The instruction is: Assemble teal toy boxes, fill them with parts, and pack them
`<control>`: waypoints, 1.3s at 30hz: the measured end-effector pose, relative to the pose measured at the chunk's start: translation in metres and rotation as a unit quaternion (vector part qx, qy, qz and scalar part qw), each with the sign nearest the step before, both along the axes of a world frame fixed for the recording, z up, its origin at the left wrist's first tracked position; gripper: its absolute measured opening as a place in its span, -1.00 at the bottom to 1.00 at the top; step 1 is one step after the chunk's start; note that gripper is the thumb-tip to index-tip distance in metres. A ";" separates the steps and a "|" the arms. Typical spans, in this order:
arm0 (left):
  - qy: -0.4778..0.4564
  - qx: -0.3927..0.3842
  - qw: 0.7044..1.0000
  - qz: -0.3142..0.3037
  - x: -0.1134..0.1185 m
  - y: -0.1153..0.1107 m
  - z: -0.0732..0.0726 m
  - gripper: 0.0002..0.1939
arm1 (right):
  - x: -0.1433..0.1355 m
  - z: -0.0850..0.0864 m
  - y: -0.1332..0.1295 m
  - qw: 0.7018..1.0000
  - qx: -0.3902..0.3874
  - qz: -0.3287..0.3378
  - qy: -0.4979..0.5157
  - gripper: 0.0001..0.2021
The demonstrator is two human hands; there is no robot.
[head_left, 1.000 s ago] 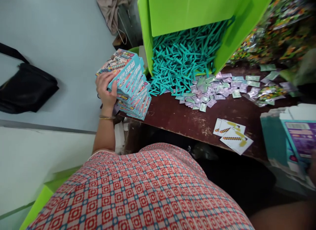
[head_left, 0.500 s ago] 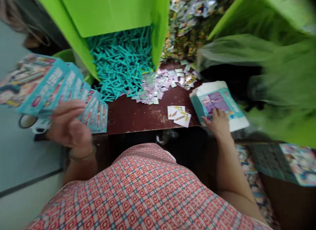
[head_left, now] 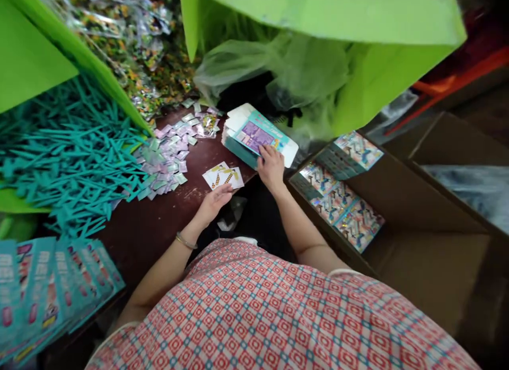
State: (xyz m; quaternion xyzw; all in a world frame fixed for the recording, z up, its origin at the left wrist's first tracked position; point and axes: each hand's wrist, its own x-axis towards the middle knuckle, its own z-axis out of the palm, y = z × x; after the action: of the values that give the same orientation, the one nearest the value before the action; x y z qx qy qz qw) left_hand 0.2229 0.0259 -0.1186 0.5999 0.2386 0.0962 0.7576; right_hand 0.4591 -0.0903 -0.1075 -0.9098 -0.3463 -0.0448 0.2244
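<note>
My right hand (head_left: 271, 166) lies on the top of a stack of teal and white flattened cartons (head_left: 258, 134), fingers apart over the purple printed panel near the closest edge. My left hand (head_left: 216, 201) is at the table's front edge, fingers stretched out and nothing visible in them. Its fingertips are right beside, perhaps touching, two overlapping white cards (head_left: 222, 175) printed with yellow and brown drawings. Left of the cards lies a spread of small silvery-pink packets (head_left: 169, 158). Beyond it, teal plastic sticks (head_left: 87, 152) spill from a green bin (head_left: 32, 46).
Fanned teal printed boxes (head_left: 59, 290) lie at the lower left. At right, an open cardboard carton (head_left: 429, 274) holds several shiny printed boxes (head_left: 360, 221). Colourful small packets (head_left: 147, 57) are heaped at the back, beside a green bin (head_left: 358, 20) with thin clear plastic (head_left: 294, 68).
The view has swung to the right, bringing the cardboard carton into sight. My left hand has left the fanned boxes and come over to the cards. My right hand stays on the flattened cartons.
</note>
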 end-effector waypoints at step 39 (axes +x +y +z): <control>0.081 0.316 0.844 0.425 -0.143 0.039 -0.005 -0.49 | -0.188 -0.022 0.082 0.808 0.258 0.337 0.408 -0.52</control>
State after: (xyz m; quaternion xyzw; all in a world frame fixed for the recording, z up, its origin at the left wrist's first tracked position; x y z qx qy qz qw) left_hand 0.0800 0.0648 -0.1239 0.6523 0.4873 0.4299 0.3900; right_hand 0.2713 -0.0083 -0.1292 -0.5789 -0.4835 0.3217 0.5724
